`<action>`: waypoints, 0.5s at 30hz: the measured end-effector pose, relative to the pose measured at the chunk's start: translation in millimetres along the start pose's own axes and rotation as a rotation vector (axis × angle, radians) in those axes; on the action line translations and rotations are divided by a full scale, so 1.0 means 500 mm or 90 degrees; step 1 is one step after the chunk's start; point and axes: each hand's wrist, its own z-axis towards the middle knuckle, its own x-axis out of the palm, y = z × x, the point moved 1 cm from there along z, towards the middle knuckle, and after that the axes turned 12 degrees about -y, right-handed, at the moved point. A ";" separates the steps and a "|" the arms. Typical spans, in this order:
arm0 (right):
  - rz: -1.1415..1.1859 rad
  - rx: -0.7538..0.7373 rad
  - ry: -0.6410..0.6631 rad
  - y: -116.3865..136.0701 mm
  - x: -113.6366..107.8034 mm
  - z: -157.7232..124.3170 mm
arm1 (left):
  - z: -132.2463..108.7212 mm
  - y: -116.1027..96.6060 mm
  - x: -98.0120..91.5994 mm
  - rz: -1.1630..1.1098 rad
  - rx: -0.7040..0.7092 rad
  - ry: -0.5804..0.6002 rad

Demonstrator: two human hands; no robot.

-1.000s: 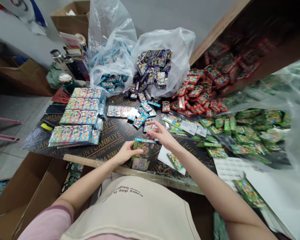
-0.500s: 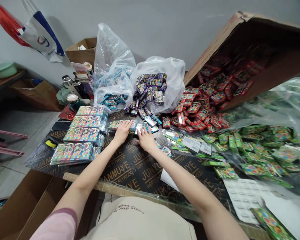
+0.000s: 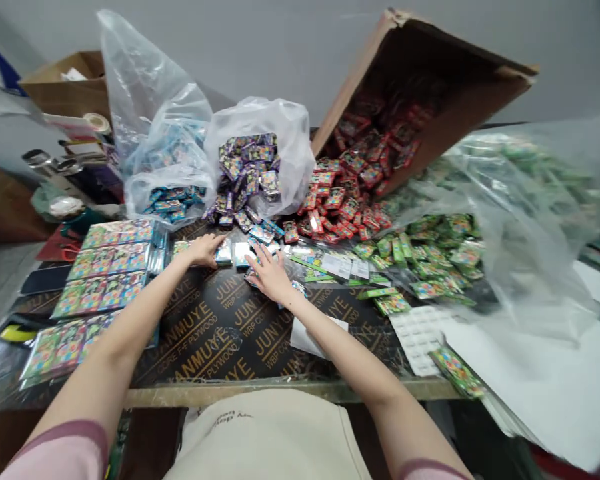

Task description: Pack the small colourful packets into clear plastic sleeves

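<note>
Left hand [image 3: 206, 251], center of frame, slightly left: fingers curled down at the end of a row of small packs [image 3: 181, 247]; can't tell if clenched on them. Right hand [image 3: 270, 275], center: fingers spread over loose blue packs [image 3: 263, 232], thumb side toward the left hand; contact under the fingers hidden, grip can't be told. Hands near each other, not touching. Row and loose packs lie mid-frame on a black tabletop [image 3: 215, 340] with gold lettering. Just right of center: flat green packages with white labels [image 3: 336, 265]. Behind, upper center: plastic bag of purple packs [image 3: 253, 163]; left of it, bag of blue packs [image 3: 173, 203]. Red packs [image 3: 337, 200] spill from a tilted cardboard box [image 3: 455, 60], upper right. Green packs [image 3: 440, 257] right. Wrapped sets [image 3: 97, 290] stacked left.
</note>
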 end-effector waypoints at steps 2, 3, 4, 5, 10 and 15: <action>0.005 0.067 -0.026 -0.039 -0.019 -0.022 | 0.022 0.017 0.002 -0.009 0.009 -0.024; 0.004 0.106 -0.041 -0.061 -0.027 -0.035 | 0.029 0.023 0.002 -0.018 0.009 -0.034; 0.005 0.140 -0.057 -0.084 -0.032 -0.049 | 0.034 0.028 0.002 -0.027 0.005 -0.042; 0.009 0.167 -0.073 -0.106 -0.035 -0.061 | 0.037 0.031 0.001 -0.035 0.000 -0.046; 0.049 0.216 -0.132 -0.168 -0.020 -0.094 | 0.038 0.036 -0.001 -0.043 -0.033 -0.047; 0.088 0.190 -0.149 -0.148 -0.001 -0.094 | 0.013 0.011 -0.003 -0.040 -0.073 -0.068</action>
